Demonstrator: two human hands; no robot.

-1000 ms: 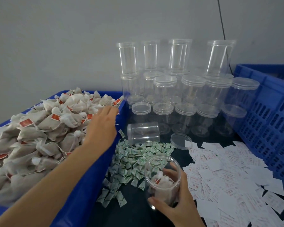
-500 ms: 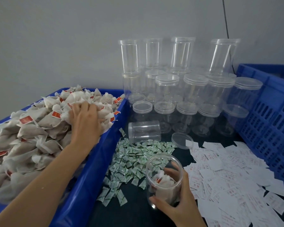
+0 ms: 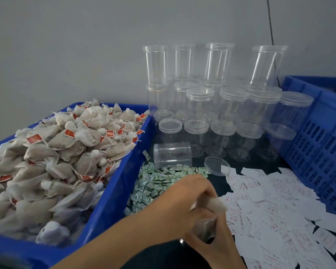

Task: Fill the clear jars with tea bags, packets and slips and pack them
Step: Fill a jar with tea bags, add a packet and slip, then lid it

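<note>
Jar (image 3: 204, 229) inside clamped right grip (image 3: 214, 248); tea bag (image 3: 216, 203) inside clamped left grip (image 3: 182, 199), above.

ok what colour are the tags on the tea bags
Red. The head view shows the tags on the tea bags best.

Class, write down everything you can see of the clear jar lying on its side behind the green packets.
The jar lying on its side is a clear plastic cylinder, seemingly empty, with a ringed band at its left end. It rests on the dark tabletop, axis running left to right, in front of the standing lidded jars. Green packets lie against its near side; a loose lid sits just right of it, apart.
</note>
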